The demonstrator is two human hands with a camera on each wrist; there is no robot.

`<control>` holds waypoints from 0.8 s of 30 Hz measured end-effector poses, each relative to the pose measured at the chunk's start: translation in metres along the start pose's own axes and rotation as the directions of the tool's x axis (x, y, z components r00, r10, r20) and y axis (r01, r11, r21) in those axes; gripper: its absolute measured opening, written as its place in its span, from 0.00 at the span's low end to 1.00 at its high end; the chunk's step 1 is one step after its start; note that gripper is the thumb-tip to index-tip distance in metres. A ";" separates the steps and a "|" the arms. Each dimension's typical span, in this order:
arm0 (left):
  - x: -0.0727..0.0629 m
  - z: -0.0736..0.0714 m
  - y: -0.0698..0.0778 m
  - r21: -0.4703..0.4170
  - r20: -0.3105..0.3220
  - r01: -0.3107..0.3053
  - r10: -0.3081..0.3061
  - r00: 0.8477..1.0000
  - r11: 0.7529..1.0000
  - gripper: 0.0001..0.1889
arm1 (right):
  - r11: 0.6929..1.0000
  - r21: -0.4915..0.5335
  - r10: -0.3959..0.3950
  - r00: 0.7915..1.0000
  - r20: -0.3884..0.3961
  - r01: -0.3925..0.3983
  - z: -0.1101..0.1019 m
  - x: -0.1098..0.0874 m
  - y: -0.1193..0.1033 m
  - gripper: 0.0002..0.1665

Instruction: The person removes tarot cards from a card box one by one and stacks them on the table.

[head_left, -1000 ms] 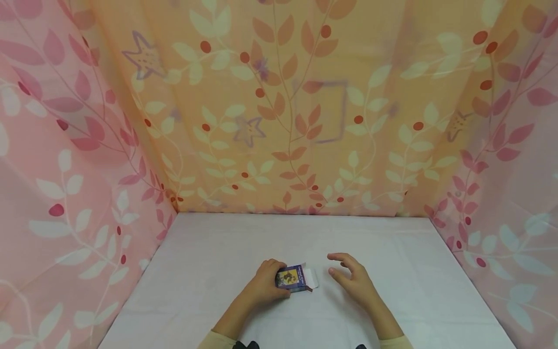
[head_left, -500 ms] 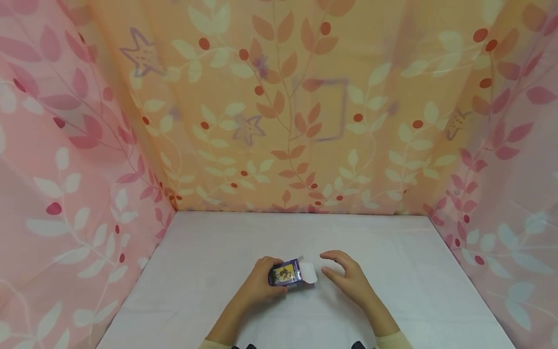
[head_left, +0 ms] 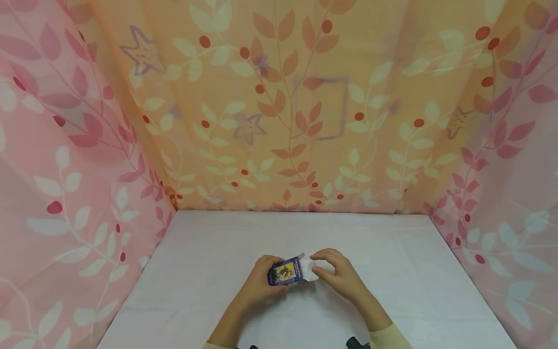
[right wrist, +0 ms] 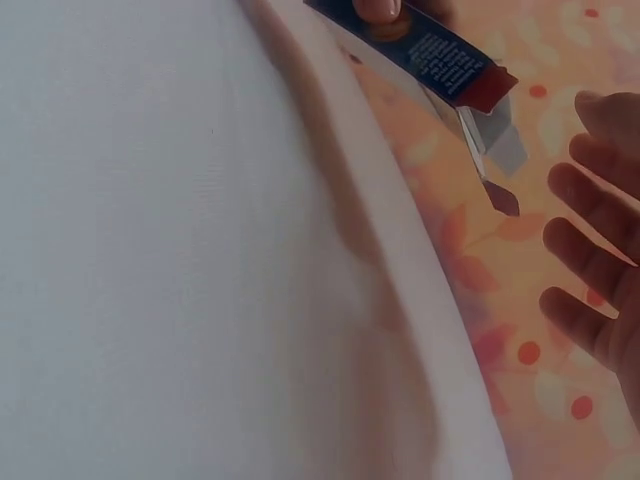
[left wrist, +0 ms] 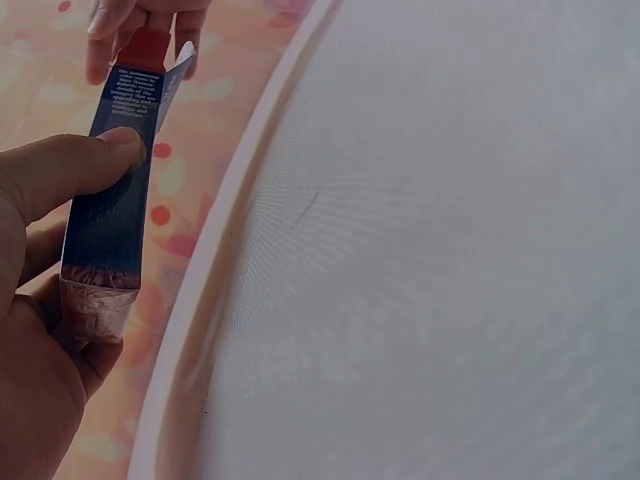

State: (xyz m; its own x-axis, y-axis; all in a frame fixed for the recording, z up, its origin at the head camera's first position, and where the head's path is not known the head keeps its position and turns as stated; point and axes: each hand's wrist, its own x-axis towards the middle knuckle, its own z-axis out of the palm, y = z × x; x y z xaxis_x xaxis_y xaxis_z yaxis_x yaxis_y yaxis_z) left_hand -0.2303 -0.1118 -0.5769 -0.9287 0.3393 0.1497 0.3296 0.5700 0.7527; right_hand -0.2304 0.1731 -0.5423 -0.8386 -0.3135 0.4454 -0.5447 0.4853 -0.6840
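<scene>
A small dark blue cardboard card box (head_left: 285, 272), with a yellow picture on its front, is in my left hand (head_left: 260, 278). The left thumb presses on the box's narrow printed side (left wrist: 105, 230) in the left wrist view, and the other fingers are behind it. At the right end the box stands open, its white flap (head_left: 308, 269) and smaller side tabs sticking out. My right hand (head_left: 342, 274) is beside that end, thumb and forefinger spread, fingertips right at the flap's edge. In the right wrist view its fingers (right wrist: 590, 255) are loosely bent and hold nothing. The inside of the box is hidden.
Both hands are over a white-covered table (head_left: 209, 242). Behind it hangs an orange leaf-patterned curtain (head_left: 279, 121). Pink patterned curtains stand along the left side (head_left: 65, 184) and the right side (head_left: 501, 194).
My right hand has moved left, up to the flap. The left hand has shifted slightly left with the card box and tilted its open end up a little.
</scene>
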 end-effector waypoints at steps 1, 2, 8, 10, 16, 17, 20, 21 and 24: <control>0.000 -0.001 0.000 0.000 -0.002 0.001 -0.001 1.000 1.000 0.39 | 1.000 -0.002 0.003 1.000 0.002 -0.003 0.001 0.001 0.000 0.16; -0.001 -0.001 0.001 0.000 -0.001 0.006 -0.006 1.000 1.000 0.38 | 1.000 0.000 0.008 1.000 0.006 -0.008 0.002 0.001 0.000 0.16; -0.005 -0.001 0.001 0.003 -0.019 -0.004 0.004 1.000 1.000 0.38 | 0.999 -0.004 0.045 0.999 0.018 -0.045 0.006 0.001 -0.001 0.13; -0.006 0.000 0.000 -0.002 -0.031 -0.019 0.019 0.999 1.000 0.38 | 0.999 -0.007 0.046 0.999 0.024 -0.046 0.006 0.000 -0.001 0.12; -0.009 0.002 -0.002 -0.010 -0.048 -0.032 0.031 0.998 0.999 0.38 | 1.000 0.020 0.011 1.000 0.026 -0.012 0.011 -0.002 -0.001 0.12; -0.010 0.002 -0.003 -0.013 -0.053 -0.031 0.030 0.998 0.999 0.38 | 1.000 0.023 0.010 1.000 0.030 -0.011 0.012 -0.002 -0.001 0.11; -0.011 0.002 -0.004 -0.021 -0.066 -0.026 0.024 0.997 0.999 0.38 | 0.999 0.033 0.014 0.999 0.050 -0.015 0.016 -0.002 0.000 0.10; -0.011 0.002 -0.005 -0.024 -0.070 -0.026 0.024 0.997 0.999 0.38 | 0.999 0.035 0.015 0.998 0.059 -0.017 0.017 -0.002 0.000 0.10; -0.012 0.002 -0.006 -0.032 -0.070 -0.022 0.019 0.997 0.999 0.38 | 0.999 0.034 0.019 0.998 0.068 -0.021 0.021 -0.002 0.000 0.10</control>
State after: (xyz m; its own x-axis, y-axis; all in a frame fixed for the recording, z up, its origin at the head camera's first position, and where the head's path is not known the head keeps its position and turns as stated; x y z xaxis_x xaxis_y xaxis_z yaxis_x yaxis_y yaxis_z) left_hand -0.2206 -0.1175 -0.5848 -0.9317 0.2974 0.2085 0.3440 0.5384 0.7693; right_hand -0.2291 0.1569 -0.5552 -0.8470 -0.3588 0.3922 -0.5264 0.4638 -0.7126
